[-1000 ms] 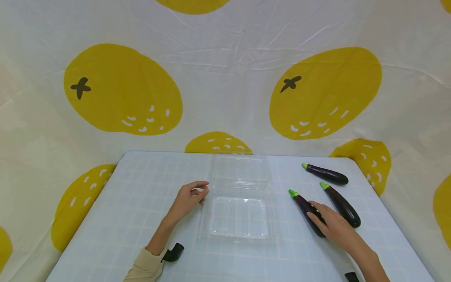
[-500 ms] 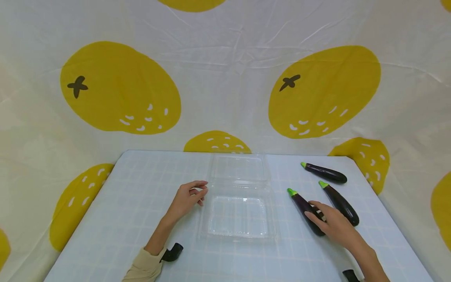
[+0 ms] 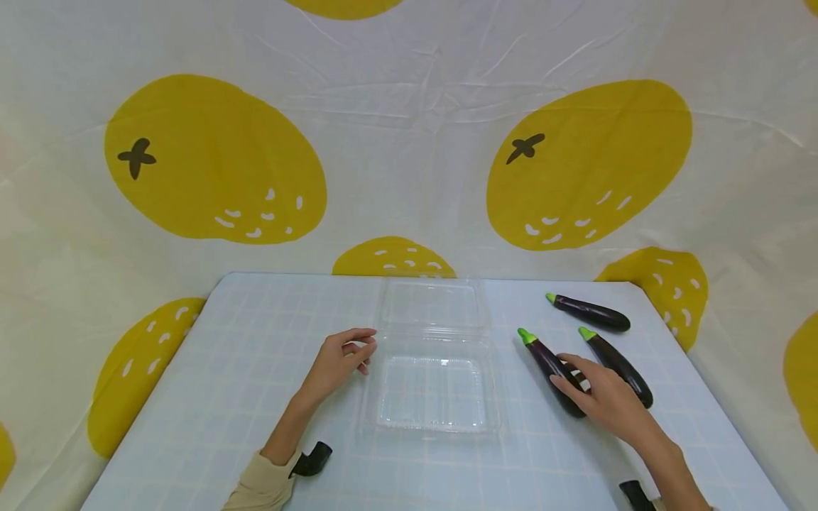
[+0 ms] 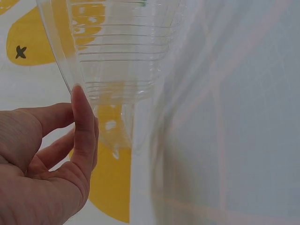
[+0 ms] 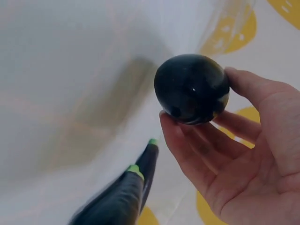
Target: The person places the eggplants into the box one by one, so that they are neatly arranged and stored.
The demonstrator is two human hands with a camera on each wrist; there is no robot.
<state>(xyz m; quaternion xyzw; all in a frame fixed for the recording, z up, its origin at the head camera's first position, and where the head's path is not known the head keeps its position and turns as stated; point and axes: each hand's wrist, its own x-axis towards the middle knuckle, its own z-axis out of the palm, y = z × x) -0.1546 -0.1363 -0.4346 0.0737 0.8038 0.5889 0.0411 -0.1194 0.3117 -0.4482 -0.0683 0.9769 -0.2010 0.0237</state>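
Eggplant (image 3: 547,363) sat in the right hand (image 3: 607,397), pinched between thumb and curved fingers; a second eggplant (image 3: 620,363) lay just beyond that hand, a third eggplant (image 3: 593,314) farther off; the left hand (image 3: 339,362), loosely bent and holding nothing, was at the near-left side of a clear container (image 3: 434,401); whether its fingertips touched the edge, I could not tell.

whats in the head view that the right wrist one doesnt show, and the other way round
Only the head view shows the left hand and the green tip of the held eggplant. Only the right wrist view shows the palm side of the right hand and the eggplant's rounded end face-on. Both show that hand gripping it, two other eggplants, the table and the yellow-patterned backdrop.
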